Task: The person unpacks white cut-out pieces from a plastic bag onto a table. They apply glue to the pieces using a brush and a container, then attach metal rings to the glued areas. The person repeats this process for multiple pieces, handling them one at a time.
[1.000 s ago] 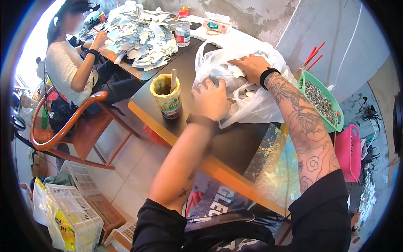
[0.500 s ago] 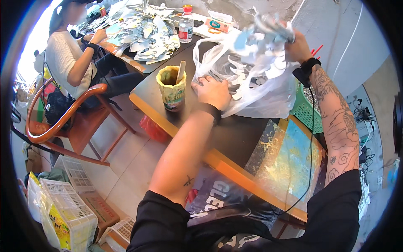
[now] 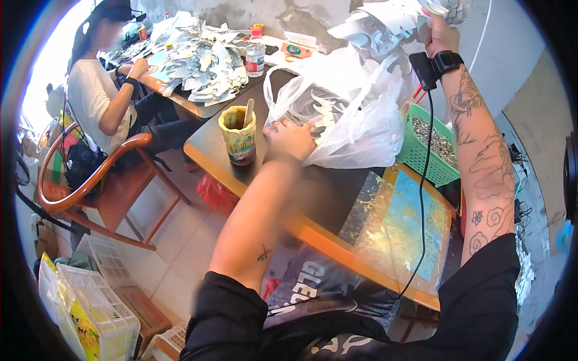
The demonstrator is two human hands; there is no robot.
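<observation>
My right hand (image 3: 442, 39) is raised at the top right, closed round a bunch of thin white and grey cut-out pieces (image 3: 376, 27). Below it, a white translucent plastic bag (image 3: 367, 141) stands on the dark table, its mouth spread, with more cut-out pieces (image 3: 325, 111) inside. At the bag's left edge my left hand (image 3: 292, 139) rests low, fingers curled on the plastic. Just left of that hand stands a glue-crusted pot (image 3: 239, 144) with a flat stick (image 3: 248, 113) leaning in it.
A green basket (image 3: 424, 165) of small bits sits right of the bag. A paint-stained board (image 3: 394, 231) lies nearer me. Behind are a bottle (image 3: 254, 59) and a heap of cut-outs (image 3: 208, 69). A seated person (image 3: 99, 90) works at left, above white crates (image 3: 111, 310).
My right hand has risen up and slightly right, lifting the bunch of cut-out pieces away from the bag. My left hand stays on the bag's edge. The view has shifted slightly.
</observation>
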